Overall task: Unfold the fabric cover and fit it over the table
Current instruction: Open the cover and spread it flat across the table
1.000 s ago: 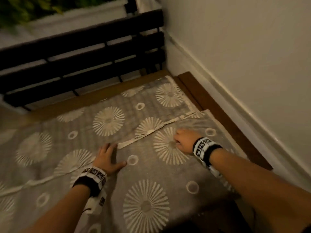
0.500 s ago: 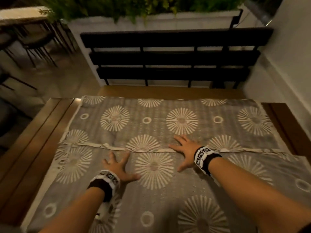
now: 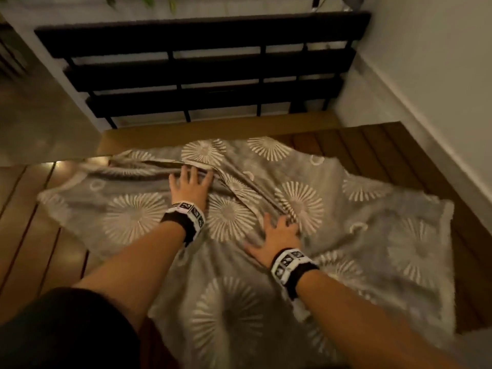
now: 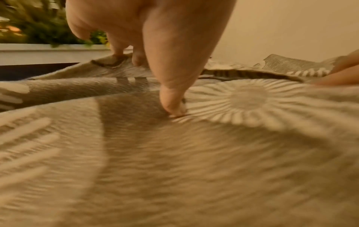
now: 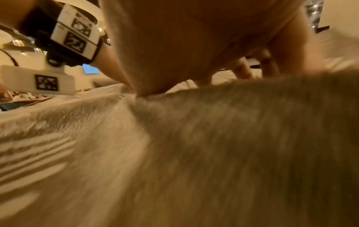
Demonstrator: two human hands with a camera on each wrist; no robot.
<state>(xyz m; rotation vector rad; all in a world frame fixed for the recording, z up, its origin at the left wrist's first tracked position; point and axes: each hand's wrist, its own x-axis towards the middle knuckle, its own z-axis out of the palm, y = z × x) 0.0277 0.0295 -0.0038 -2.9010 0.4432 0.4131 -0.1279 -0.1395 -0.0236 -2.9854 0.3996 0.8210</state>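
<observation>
The grey fabric cover with white sunburst patterns lies rumpled and skewed on the wooden slatted table. A raised fold runs diagonally across its middle. My left hand lies with fingers spread on the far part of the cover, fingertips at the folded hem. In the left wrist view its fingertips press down into the cloth. My right hand rests nearer, fingers spread, tips against the diagonal fold. The right wrist view is blurred, showing the palm over the cloth.
A black slatted bench stands just beyond the table's far edge, with a white planter behind it. A white wall runs along the right side. Bare table slats show at the left and far right.
The cover lay flat with a straight hem line; now it is bunched and skewed, baring the far right corner. My left hand has slid forward and my right hand has drawn back.
</observation>
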